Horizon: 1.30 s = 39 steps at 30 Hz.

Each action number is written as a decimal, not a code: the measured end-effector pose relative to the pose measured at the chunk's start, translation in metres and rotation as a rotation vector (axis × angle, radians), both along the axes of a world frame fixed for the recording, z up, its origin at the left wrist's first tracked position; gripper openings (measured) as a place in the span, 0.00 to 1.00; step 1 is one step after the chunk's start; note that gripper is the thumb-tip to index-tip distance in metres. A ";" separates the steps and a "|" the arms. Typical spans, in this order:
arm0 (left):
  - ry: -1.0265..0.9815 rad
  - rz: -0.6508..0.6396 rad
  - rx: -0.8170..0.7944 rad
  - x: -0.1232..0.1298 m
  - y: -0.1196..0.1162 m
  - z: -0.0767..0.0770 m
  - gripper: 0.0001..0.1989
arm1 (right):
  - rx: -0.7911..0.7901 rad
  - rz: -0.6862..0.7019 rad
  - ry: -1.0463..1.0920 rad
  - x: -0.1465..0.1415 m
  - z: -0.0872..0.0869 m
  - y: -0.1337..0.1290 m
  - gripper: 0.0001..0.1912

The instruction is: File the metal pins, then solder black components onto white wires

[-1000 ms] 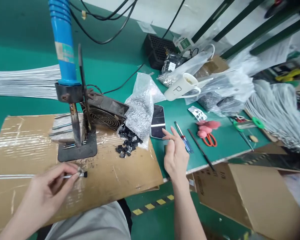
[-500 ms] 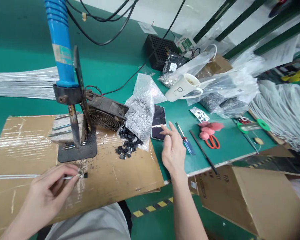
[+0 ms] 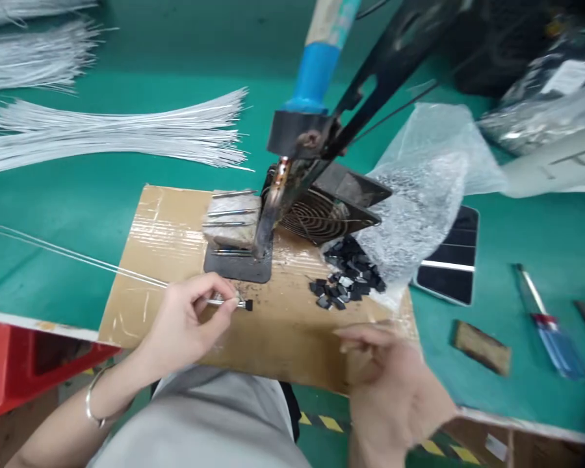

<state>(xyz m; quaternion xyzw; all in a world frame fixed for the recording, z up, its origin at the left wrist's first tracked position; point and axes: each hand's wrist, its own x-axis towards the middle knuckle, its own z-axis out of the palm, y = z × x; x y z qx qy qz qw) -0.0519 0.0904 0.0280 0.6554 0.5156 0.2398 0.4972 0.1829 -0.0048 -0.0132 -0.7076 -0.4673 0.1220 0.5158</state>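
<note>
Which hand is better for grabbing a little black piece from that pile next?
Probably the right hand: it's nearer the black pieces, and nothing shows in it, though it's blurred. The left hand is busy pinching the thin wires.

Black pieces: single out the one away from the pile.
The black piece at the end of the wires in the left hand; the others lie in the pile.

This is a workshop, most likely a small-parts assembly spot on a factory floor. A long green surface (image 3: 78,205) carries bundles of cut wire (image 3: 127,133), a blue-handled iron (image 3: 316,75) clamped in a stand, a grimy fan (image 3: 316,214), loose black pieces (image 3: 346,273) on worn cardboard (image 3: 283,344), and a screwdriver (image 3: 556,338). Below, yellow-and-black striped tape (image 3: 331,423) marks the green floor.
</note>
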 end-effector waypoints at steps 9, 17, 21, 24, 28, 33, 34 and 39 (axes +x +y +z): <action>-0.131 -0.006 -0.085 -0.001 -0.008 0.016 0.06 | -0.077 0.452 0.162 -0.064 0.019 0.032 0.11; -0.122 -0.018 -0.100 -0.004 -0.007 0.019 0.06 | -0.168 0.483 0.307 -0.068 0.021 0.032 0.16; -0.109 -0.017 -0.093 -0.005 -0.008 0.016 0.07 | -0.177 0.476 0.319 -0.070 0.020 0.032 0.16; -0.115 -0.018 -0.095 -0.005 -0.008 0.014 0.07 | -0.178 0.474 0.325 -0.070 0.019 0.033 0.16; -0.117 -0.019 -0.087 -0.005 -0.009 0.012 0.07 | -0.167 0.463 0.324 -0.071 0.017 0.033 0.16; -0.095 -0.043 -0.030 -0.007 -0.011 0.006 0.06 | -0.141 0.435 0.283 -0.064 0.012 0.029 0.18; -0.081 -0.046 -0.013 -0.007 -0.012 0.003 0.06 | -0.117 0.399 0.263 -0.060 0.008 0.027 0.21; 0.029 -0.047 0.212 -0.006 -0.013 -0.012 0.06 | -0.077 -0.090 0.147 -0.020 -0.012 0.011 0.25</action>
